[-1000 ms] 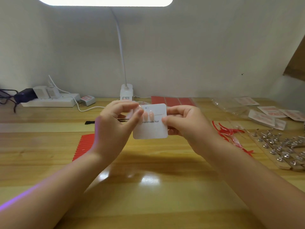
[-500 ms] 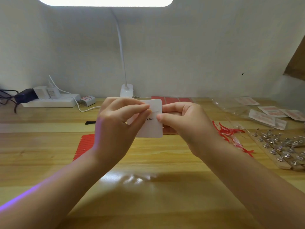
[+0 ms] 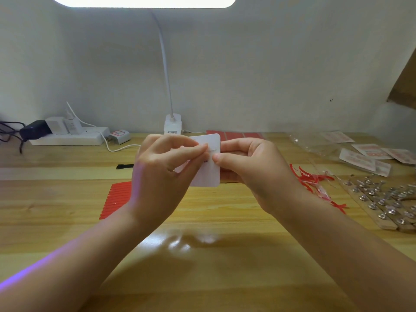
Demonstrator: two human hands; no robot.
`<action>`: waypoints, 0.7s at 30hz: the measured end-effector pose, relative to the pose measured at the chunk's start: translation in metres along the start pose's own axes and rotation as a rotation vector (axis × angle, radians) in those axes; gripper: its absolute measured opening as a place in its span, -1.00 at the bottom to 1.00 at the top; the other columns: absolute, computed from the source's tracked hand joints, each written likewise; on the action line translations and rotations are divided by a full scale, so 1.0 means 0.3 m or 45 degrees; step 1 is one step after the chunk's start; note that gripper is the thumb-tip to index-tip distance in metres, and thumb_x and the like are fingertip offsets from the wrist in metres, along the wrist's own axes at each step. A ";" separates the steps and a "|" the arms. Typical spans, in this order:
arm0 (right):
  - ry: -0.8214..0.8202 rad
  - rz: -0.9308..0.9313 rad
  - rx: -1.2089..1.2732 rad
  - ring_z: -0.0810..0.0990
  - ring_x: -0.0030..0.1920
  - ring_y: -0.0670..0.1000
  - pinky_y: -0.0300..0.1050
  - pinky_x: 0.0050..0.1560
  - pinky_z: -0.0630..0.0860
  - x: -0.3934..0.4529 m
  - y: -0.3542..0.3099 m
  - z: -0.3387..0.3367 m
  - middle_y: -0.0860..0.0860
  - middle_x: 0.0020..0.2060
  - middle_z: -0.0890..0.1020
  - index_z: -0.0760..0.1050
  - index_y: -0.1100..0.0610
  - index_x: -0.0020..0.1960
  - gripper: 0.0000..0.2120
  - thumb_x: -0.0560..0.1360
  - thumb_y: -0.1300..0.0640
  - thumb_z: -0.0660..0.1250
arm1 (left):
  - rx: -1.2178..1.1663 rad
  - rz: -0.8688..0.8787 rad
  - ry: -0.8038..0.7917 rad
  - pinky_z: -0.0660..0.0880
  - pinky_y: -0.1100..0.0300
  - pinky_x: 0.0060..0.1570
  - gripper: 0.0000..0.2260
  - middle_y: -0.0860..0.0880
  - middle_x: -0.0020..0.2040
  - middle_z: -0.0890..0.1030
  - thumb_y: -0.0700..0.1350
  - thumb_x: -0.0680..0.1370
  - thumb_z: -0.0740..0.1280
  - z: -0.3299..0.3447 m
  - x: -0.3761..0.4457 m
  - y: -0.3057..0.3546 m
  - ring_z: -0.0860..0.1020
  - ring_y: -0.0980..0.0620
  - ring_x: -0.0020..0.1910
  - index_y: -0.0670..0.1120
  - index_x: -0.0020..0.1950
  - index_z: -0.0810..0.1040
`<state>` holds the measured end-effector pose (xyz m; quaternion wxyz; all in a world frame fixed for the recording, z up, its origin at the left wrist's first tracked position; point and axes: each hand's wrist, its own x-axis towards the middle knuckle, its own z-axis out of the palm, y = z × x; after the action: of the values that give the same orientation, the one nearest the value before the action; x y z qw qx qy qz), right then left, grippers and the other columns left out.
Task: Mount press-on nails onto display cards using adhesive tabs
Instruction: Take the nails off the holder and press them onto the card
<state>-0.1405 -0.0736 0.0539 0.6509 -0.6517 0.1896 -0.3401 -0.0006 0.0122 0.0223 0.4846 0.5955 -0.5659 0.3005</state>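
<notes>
Head view. Both hands were raised above the wooden table (image 3: 67, 199), meeting at a white display card (image 3: 209, 174) held upright in the air at centre frame. The left hand (image 3: 162, 174) covered the card's left half, its thumb and curled fingers pinched together at the card's upper middle; whether a nail or an adhesive tab sat between the fingertips could not be told. The right hand (image 3: 254, 170) gripped the card's right edge, thumb in front and fingers curled behind. Printed lettering on the card was mostly hidden by the left fingers.

On the table under the left wrist lay a red sheet of adhesive strips (image 3: 116, 199), partly covered by the forearm. More red sheets (image 3: 234, 136) lay flat near the wall behind the card. Right of the right hand was a heap of peeled red backing strips (image 3: 315, 179), and beyond it a wooden board with rows of metal studs (image 3: 382, 199). Small printed packets in clear wrap (image 3: 364, 156) lay at the far right.

Against the wall stood a white lamp base (image 3: 172, 123) with a gooseneck, a white power strip (image 3: 67, 136) with chargers plugged in, and a small grey box (image 3: 120, 135) beside it. A small black item (image 3: 125, 166) lay on the table left of the hands.
</notes>
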 end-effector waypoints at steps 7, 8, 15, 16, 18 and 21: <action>0.006 0.015 0.027 0.72 -0.19 0.07 -0.13 -0.20 0.63 0.000 0.004 -0.002 0.13 -0.20 0.72 0.60 0.25 -0.01 -0.89 0.48 0.35 0.39 | 0.032 0.001 -0.006 0.44 -0.04 -0.07 -0.84 -0.01 -0.05 0.64 0.00 0.52 0.40 0.008 -0.004 -0.009 0.51 -0.09 -0.11 -0.04 -0.07 0.72; 0.009 0.020 0.029 0.72 -0.18 0.09 -0.11 -0.19 0.64 0.001 0.006 -0.003 0.14 -0.19 0.72 0.60 0.27 0.01 -0.88 0.48 0.34 0.39 | 0.030 0.004 -0.011 0.45 -0.06 -0.08 -0.84 -0.01 -0.04 0.64 0.00 0.52 0.39 0.010 -0.006 -0.010 0.52 -0.09 -0.10 -0.04 -0.05 0.72; 0.052 0.022 0.012 0.72 -0.23 0.08 -0.17 -0.27 0.62 -0.006 -0.001 0.001 0.12 -0.24 0.72 0.62 0.23 -0.04 -0.92 0.47 0.32 0.40 | -0.004 -0.046 -0.016 0.49 -0.14 -0.08 -0.76 -0.07 -0.01 0.62 -0.05 0.46 0.47 0.018 -0.011 -0.009 0.55 -0.12 -0.02 -0.13 0.07 0.66; 0.055 0.019 0.010 0.72 -0.24 0.07 -0.17 -0.28 0.62 -0.007 -0.002 0.001 0.11 -0.24 0.72 0.62 0.23 -0.05 -0.93 0.47 0.31 0.41 | 0.007 -0.037 -0.016 0.49 -0.13 -0.08 -0.76 -0.07 -0.01 0.62 -0.04 0.46 0.47 0.017 -0.011 -0.010 0.55 -0.12 -0.02 -0.13 0.06 0.66; 0.061 0.017 0.005 0.72 -0.24 0.07 -0.17 -0.28 0.62 -0.008 -0.002 0.002 0.13 -0.23 0.72 0.62 0.25 -0.02 -0.91 0.47 0.31 0.41 | 0.023 -0.015 -0.011 0.48 -0.12 -0.09 -0.79 -0.06 -0.03 0.63 -0.04 0.47 0.47 0.016 -0.009 -0.011 0.55 -0.13 -0.04 -0.13 0.02 0.68; 0.065 0.015 -0.015 0.72 -0.24 0.05 -0.18 -0.28 0.63 -0.010 -0.003 0.006 0.14 -0.22 0.72 0.62 0.28 -0.02 -0.90 0.46 0.32 0.41 | 0.034 0.020 -0.005 0.46 -0.12 -0.09 -0.83 -0.06 -0.06 0.64 -0.04 0.49 0.44 0.016 -0.009 -0.012 0.55 -0.14 -0.07 -0.12 -0.04 0.70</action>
<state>-0.1417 -0.0702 0.0543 0.6440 -0.6455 0.2119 -0.3518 0.0015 0.0085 0.0174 0.4730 0.5981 -0.5675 0.3105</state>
